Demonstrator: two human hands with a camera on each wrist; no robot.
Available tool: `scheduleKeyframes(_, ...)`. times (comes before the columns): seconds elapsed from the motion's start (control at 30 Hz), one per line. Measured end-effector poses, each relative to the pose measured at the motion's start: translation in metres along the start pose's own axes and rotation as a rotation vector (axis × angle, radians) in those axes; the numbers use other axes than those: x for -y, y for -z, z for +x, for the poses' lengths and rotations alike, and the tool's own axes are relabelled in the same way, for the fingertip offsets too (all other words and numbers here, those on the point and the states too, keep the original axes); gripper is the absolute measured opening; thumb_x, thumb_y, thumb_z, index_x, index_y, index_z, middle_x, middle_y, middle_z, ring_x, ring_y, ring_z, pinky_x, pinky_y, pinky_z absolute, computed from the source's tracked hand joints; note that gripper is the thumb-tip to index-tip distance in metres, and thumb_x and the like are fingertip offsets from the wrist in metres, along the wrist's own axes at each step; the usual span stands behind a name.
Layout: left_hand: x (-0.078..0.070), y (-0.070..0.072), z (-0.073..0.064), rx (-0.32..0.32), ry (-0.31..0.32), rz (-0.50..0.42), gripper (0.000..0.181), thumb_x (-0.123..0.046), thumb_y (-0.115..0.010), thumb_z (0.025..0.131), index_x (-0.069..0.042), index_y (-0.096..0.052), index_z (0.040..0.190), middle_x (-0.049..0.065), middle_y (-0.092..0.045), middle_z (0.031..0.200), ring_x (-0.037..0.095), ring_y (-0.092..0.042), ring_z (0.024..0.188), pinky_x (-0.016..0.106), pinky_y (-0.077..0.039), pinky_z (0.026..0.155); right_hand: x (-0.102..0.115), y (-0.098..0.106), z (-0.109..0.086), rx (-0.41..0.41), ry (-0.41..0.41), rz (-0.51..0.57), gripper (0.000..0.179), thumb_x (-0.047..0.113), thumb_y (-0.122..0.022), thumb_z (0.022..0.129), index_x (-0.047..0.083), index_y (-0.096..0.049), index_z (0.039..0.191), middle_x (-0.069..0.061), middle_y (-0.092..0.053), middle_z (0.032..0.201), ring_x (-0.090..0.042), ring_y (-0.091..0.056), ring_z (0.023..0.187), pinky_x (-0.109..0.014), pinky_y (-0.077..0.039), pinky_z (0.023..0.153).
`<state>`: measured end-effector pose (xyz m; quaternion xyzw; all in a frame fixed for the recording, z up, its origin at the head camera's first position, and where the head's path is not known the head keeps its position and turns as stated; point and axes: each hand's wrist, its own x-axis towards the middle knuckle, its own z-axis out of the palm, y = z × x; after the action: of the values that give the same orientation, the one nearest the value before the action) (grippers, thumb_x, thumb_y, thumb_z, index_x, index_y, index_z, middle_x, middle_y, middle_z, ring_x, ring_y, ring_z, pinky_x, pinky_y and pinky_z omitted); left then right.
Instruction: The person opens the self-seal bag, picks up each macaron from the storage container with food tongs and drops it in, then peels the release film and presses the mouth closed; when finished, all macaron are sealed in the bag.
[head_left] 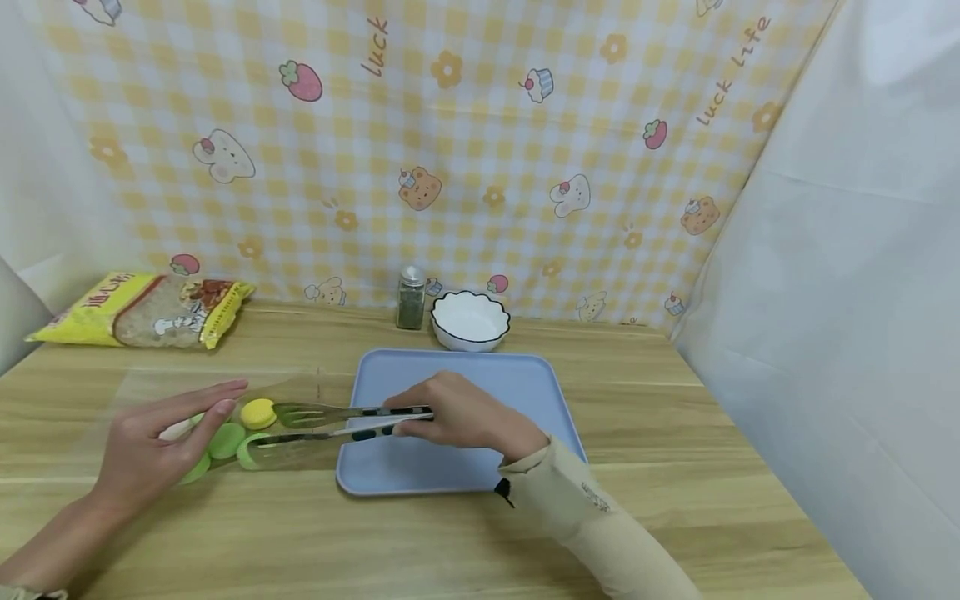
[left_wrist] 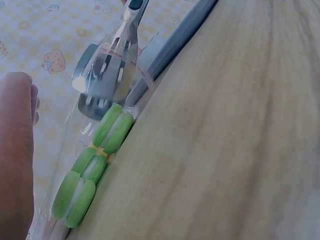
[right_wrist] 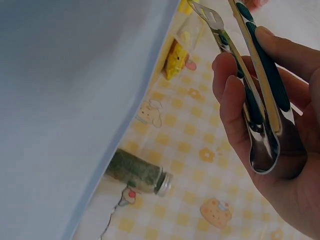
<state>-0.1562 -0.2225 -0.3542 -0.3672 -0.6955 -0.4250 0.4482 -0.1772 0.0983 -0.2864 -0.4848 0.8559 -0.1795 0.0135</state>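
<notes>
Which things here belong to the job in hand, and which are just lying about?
In the job:
tongs, held by the right hand
clear bag
green rounds and yellow round in it
blue tray, probably

Lying about, it seems:
yellow packet
jar
white bowl

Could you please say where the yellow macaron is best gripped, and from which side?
The yellow macaron is probably best pinched across its round edge from the right: it lies flat, the tongs point from there, and the left hand crowds its left.
</notes>
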Motion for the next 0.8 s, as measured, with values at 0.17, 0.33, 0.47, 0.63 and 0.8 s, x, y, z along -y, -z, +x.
scheduleKeyframes(0.17,0.000,-0.001,-0.001,-0.007,0.003,0.007,0.022,-0.010,-0.067,0.086,0.011,-0.070,0.090,0.019,-0.069,0.093,0.002,-0.062,0.096,0.009,-0.044,0.083,-0.008,0.014,-0.025,-0.034,-0.040,0.022,0.030,0.020,-0.063,0.090,0.007,-0.065,0.117,-0.004,-0.068,0.106,-0.001,-0.050,0.057,-0.016,-0.040,0.058)
scheduleKeyframes(0.33,0.002,0.001,-0.001,-0.008,0.004,0.019,0.022,-0.011,-0.067,0.086,0.010,-0.070,0.090,0.018,-0.069,0.093,0.001,-0.062,0.095,0.008,-0.044,0.082,-0.020,0.026,-0.051,-0.112,-0.065,-0.005,0.029,0.018,-0.064,0.090,0.006,-0.066,0.116,-0.004,-0.070,0.098,0.000,-0.038,0.046,-0.017,-0.038,0.051)
scheduleKeyframes(0.47,0.003,0.001,-0.002,-0.008,0.006,0.028,0.022,-0.012,-0.067,0.086,0.010,-0.071,0.090,0.017,-0.069,0.093,0.000,-0.062,0.095,0.007,-0.044,0.081,-0.027,0.035,-0.072,-0.152,-0.076,0.007,0.031,0.016,-0.064,0.090,0.002,-0.064,0.117,-0.006,-0.070,0.094,0.002,-0.036,0.043,-0.018,-0.039,0.050)
scheduleKeyframes(0.63,0.001,0.000,0.001,-0.015,0.001,0.022,0.022,-0.011,-0.067,0.086,0.010,-0.071,0.090,0.018,-0.069,0.093,0.000,-0.062,0.095,0.007,-0.044,0.081,-0.032,0.049,-0.102,-0.172,-0.112,-0.006,0.034,0.014,-0.064,0.089,-0.001,-0.061,0.120,-0.007,-0.069,0.098,0.003,-0.043,0.048,-0.021,-0.044,0.054)
scheduleKeyframes(0.8,-0.001,0.000,0.001,-0.013,0.001,0.021,0.022,-0.012,-0.067,0.086,0.010,-0.071,0.090,0.018,-0.069,0.093,0.000,-0.062,0.095,0.007,-0.044,0.081,-0.040,0.058,-0.132,-0.227,-0.207,-0.024,0.033,0.014,-0.066,0.088,0.001,-0.063,0.118,0.003,-0.067,0.082,0.002,-0.040,0.049,-0.020,-0.040,0.049)
